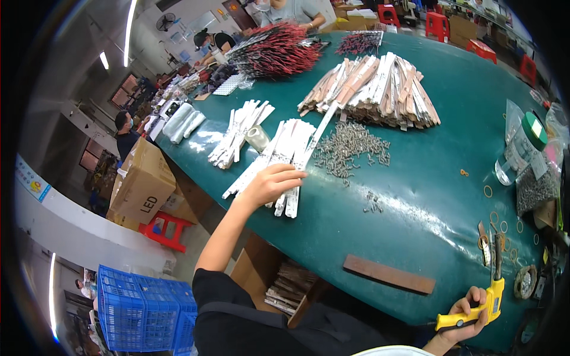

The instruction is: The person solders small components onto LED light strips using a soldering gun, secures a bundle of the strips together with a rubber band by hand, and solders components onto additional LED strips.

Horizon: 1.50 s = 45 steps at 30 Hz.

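Note:
My left hand (270, 185) lies over a bundle of white strips (291, 139) on the green table, fingers stretched out across their near part. What its fingertips touch underneath is partly hidden. One longer strip (322, 132) runs from beside this hand up to a big pile of white and tan strips (380, 89). At the lower right, my right hand (469, 314) is closed round the yellow handle of a soldering gun (494, 299), its metal tip pointing away from me. Between the hands is a dark brown bar (389, 275); a heap of small metal parts (353, 148) sits beyond it.
Rubber bands (503, 226) and a green-lidded jar (522, 145) are at the right. More white strips (240, 133) and a roll (257, 137) lie left. Red-and-black wire bundles (276, 50) lie at the back, near other people. Blue crates (145, 311) and a red stool (166, 228) stand left.

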### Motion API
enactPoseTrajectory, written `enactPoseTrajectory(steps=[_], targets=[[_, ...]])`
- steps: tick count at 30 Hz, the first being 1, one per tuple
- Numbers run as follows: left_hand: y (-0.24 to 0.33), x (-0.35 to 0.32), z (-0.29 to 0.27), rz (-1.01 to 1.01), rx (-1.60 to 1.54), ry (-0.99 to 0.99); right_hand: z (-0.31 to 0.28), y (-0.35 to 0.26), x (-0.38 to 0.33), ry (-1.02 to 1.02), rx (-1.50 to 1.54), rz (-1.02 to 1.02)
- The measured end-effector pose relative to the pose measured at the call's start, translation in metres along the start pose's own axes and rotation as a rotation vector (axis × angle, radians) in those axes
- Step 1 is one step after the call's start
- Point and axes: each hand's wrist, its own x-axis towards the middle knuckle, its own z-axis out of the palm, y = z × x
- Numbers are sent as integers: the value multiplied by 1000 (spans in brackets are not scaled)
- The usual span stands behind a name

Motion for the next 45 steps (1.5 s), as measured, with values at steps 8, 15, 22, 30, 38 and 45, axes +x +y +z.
enactPoseTrajectory(steps=[8,15,22,30,38,45], targets=[[-8,-60,-3,-379,-61,79,5,2,0,108,-41,-32],[-12,-52,-17,-527,-113,-27,3,0,1,119,-91,-27],[15,-8,40,-845,142,-100,6,2,1,99,-98,-10],[-33,-62,20,-1354,53,-579,7,1,1,152,-129,-7],[-56,-53,-7,-1152,46,-802,6,3,0,157,-100,-39],[-42,-63,-6,-1227,-42,-704,8,2,1,116,-53,3]])
